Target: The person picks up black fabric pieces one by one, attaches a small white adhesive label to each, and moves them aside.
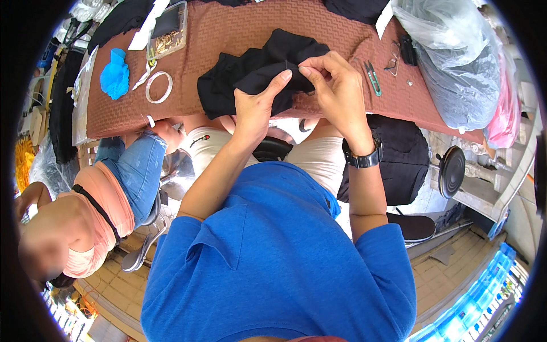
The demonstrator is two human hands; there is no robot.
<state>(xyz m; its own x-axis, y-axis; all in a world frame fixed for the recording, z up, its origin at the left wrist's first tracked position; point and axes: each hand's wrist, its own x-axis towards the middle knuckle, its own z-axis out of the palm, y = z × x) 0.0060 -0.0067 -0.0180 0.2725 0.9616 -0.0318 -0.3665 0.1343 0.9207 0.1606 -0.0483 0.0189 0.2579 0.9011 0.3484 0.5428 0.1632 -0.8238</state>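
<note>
A bunched black cloth [245, 71] lies over the near middle of the brown-covered table. My left hand [254, 107] is closed on its near edge, thumb on top and fingers hidden beneath the fabric. Beside that thumb, at the cloth's right part, my right hand [341, 94] pinches thumb and forefinger together. Whatever sits in this pinch is too small to make out. A thin, dark upright line shows against the cloth between the two hands. Green-handled thread snips [373, 78] rest on the table, right of my right hand.
Left on the table are a white tape roll [159, 87], yellow-handled scissors [147, 73], a crumpled blue cloth [115, 75] and a clear box [183, 28] of gold-coloured pieces. Large plastic bags [456, 62] crowd the right end. A seated person [99, 205] is close on my left.
</note>
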